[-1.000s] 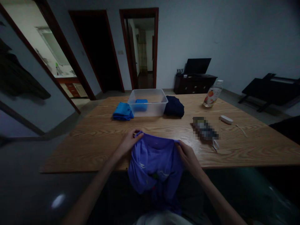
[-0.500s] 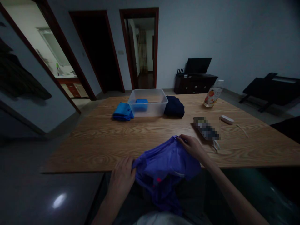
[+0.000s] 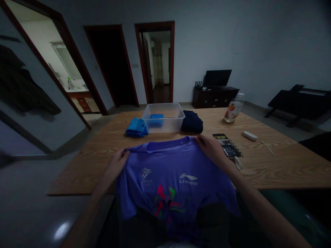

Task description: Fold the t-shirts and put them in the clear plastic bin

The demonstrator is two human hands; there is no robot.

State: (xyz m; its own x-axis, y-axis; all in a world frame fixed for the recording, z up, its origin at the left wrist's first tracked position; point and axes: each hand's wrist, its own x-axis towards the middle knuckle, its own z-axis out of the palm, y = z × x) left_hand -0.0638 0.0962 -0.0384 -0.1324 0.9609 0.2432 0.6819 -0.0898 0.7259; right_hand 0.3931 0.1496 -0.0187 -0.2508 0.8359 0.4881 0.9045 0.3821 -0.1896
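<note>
A purple T-shirt (image 3: 165, 162) with white logos and a pink and green print is stretched between my two hands, front side up. My left hand (image 3: 117, 164) is closed on one shoulder, and my right hand (image 3: 208, 146) pinches the other shoulder near the collar. The shirt's upper part lies over the table's near edge, while its lower part hangs bunched toward my lap. Beyond the collar stands a clear plastic bin (image 3: 164, 124) with a folded blue cloth (image 3: 156, 120) inside. A folded bright blue garment (image 3: 137, 127) sits left of the bin, and a folded navy garment (image 3: 192, 121) right of it.
On the wooden table (image 3: 98, 162), a partly blurred phone (image 3: 226, 144) lies right of my right hand. Farther right are a white oblong device (image 3: 249, 135) with a cord and a clear drink bottle (image 3: 234, 107). A TV on a dark cabinet (image 3: 214, 96) stands by the wall.
The bunched shirt has been spread wide, so its printed front now shows. My left hand has moved left and up; my right hand has risen slightly.
</note>
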